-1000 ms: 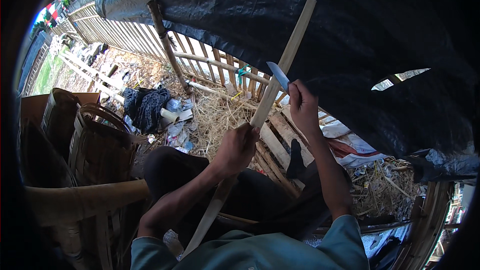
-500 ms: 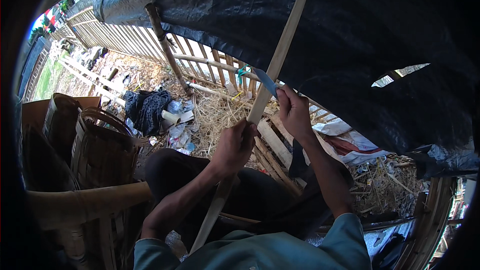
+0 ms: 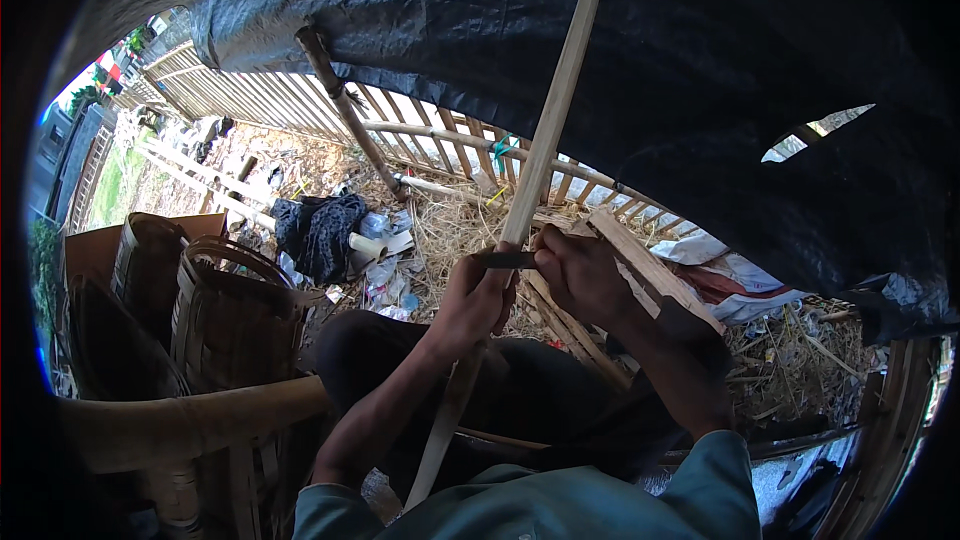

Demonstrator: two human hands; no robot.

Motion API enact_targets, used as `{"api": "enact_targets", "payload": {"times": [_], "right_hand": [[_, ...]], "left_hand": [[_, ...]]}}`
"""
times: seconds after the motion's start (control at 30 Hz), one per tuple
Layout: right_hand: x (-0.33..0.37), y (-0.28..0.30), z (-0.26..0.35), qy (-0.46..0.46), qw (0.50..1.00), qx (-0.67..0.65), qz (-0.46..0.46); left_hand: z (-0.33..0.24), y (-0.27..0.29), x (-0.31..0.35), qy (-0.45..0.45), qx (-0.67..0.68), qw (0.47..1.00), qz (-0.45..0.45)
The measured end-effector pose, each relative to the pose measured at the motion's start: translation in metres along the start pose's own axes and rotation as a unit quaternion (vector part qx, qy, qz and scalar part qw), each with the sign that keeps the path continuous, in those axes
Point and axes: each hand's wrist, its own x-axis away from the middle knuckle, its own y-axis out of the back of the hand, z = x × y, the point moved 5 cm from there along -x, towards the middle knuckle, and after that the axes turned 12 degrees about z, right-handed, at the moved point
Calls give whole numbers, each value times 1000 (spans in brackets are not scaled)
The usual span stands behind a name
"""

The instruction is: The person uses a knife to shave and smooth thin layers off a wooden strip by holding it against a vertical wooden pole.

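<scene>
A long pale strip, bamboo or wood (image 3: 556, 110), slants up and away from my lap. My left hand (image 3: 470, 302) is wrapped round it near its middle. In my right hand (image 3: 580, 275) is a knife, gripped by its handle, which the fingers hide. The knife's dark blade (image 3: 508, 260) lies across the strip just above my left hand, its tip near the left knuckles. The strip's lower end runs down between my legs toward my shirt.
Woven bamboo baskets (image 3: 235, 315) stand at the left behind a thick bamboo pole (image 3: 200, 425). A black tarp (image 3: 700, 70) hangs ahead and to the right, with a slatted bamboo fence (image 3: 270, 95) beyond. Straw, litter and wooden planks (image 3: 655, 265) lie on the ground.
My right hand has drawn the knife down the strip toward my left hand, and the blade has turned crosswise. My left hand still holds the strip. The whole view has shifted slightly.
</scene>
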Motion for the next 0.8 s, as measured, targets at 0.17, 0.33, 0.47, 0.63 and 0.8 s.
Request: {"api": "enact_targets", "payload": {"times": [0.17, 0.33, 0.47, 0.63, 0.8], "right_hand": [[3, -3, 5, 57, 998, 19, -11], [0, 3, 5, 50, 995, 80, -35], [1, -4, -3, 20, 996, 83, -22], [3, -10, -3, 23, 992, 116, -53], [3, -12, 2, -1, 985, 170, -34]], "left_hand": [[-4, -4, 3, -19, -27, 999, 0], [-8, -3, 1, -82, -129, 988, -13], [-11, -5, 4, -59, -123, 991, -11], [-3, -1, 2, -136, -253, 958, -20], [-10, -9, 9, -216, -382, 898, -34]]}}
